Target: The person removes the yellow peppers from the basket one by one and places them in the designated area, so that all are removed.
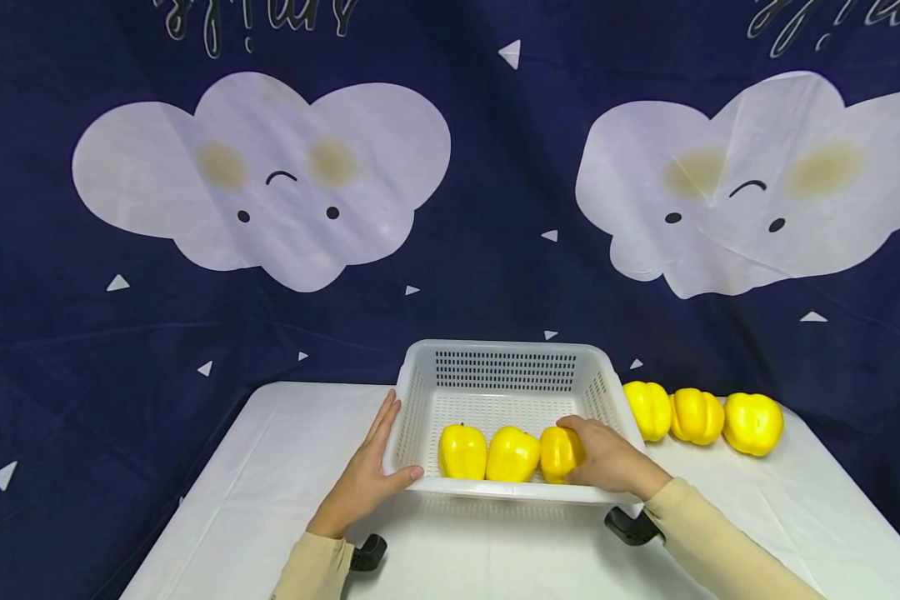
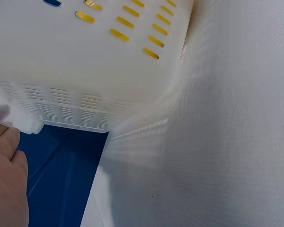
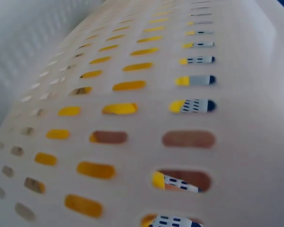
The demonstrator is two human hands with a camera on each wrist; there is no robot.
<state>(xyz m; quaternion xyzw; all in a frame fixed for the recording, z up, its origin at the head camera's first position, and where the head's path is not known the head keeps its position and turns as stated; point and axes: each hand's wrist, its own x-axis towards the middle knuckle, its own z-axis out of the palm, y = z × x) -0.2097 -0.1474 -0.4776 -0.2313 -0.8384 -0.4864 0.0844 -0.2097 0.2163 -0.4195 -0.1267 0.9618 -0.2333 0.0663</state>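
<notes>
A white slotted basket (image 1: 510,490) sits on the white-covered table with three yellow bell peppers along its near side. The left pepper (image 1: 462,452) and the middle pepper (image 1: 513,454) stand side by side. My right hand (image 1: 607,457) reaches in over the near right corner and grips the right-hand pepper (image 1: 559,454), thumb and fingers around it. Along the basket's left side rests my left hand (image 1: 371,475), fingers straight and thumb by the near rim. The left wrist view catches part of that hand (image 2: 7,179) beside the basket wall (image 2: 85,61). Yellow shows through the slotted wall (image 3: 146,113) in the right wrist view.
Right of the basket, three more yellow bell peppers stand in a row on the table: one by the basket wall (image 1: 647,411), one in the middle (image 1: 697,416), one at the outer end (image 1: 753,424). A dark blue cloth (image 1: 495,208) with clouds hangs behind.
</notes>
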